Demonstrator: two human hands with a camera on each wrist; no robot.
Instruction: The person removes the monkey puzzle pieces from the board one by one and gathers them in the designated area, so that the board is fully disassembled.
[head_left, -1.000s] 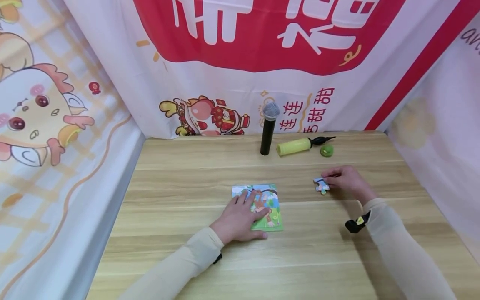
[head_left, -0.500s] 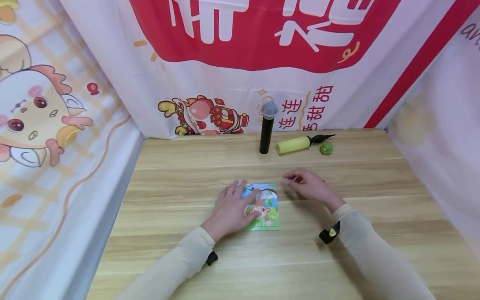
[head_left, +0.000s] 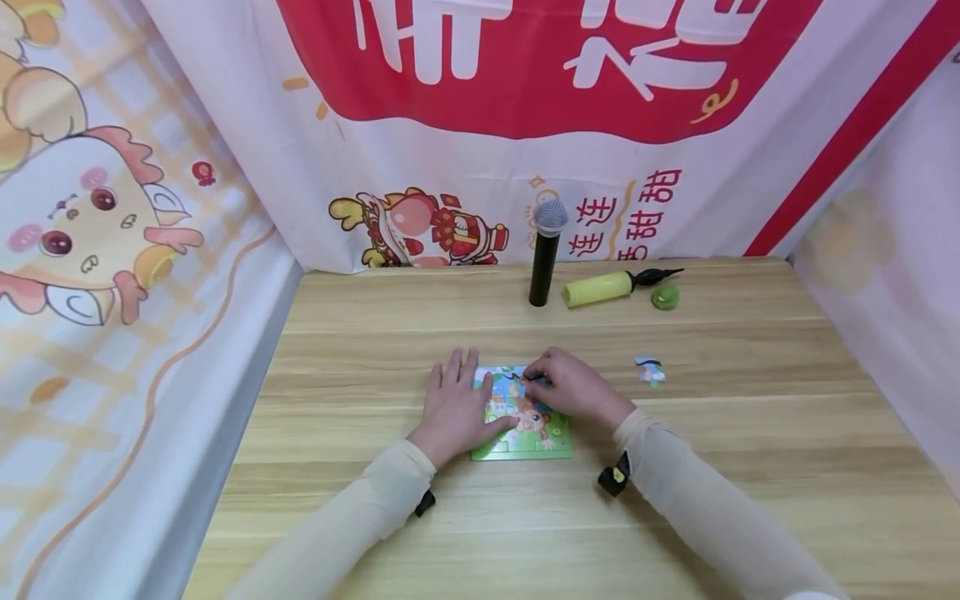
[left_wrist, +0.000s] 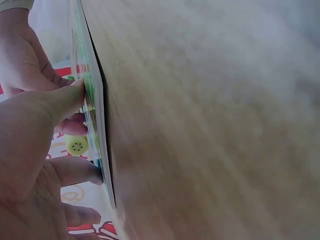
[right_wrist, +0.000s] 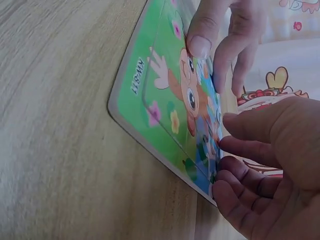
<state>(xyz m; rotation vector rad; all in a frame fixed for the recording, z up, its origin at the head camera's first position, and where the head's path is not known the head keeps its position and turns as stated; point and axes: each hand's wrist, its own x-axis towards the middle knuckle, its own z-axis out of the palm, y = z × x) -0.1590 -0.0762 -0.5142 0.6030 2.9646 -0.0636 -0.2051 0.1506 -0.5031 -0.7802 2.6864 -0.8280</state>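
Partly beneath the spread left hand (head_left: 455, 417) and curled right hand (head_left: 576, 385) (grip unclear) lies the puzzle (head_left: 532, 425).

- Puzzle (head_left: 536, 427): left side partly hidden by left hand (head_left: 456, 415), top right by right hand (head_left: 576, 387).
- Banner (head_left: 525, 112) behind puzzle: top cut off in head view.

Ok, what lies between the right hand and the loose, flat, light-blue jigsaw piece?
Only bare, light-brown wooden tabletop lies between the right hand, at the colourful rectangular jigsaw puzzle, and that loose jigsaw piece; the head view shows this.
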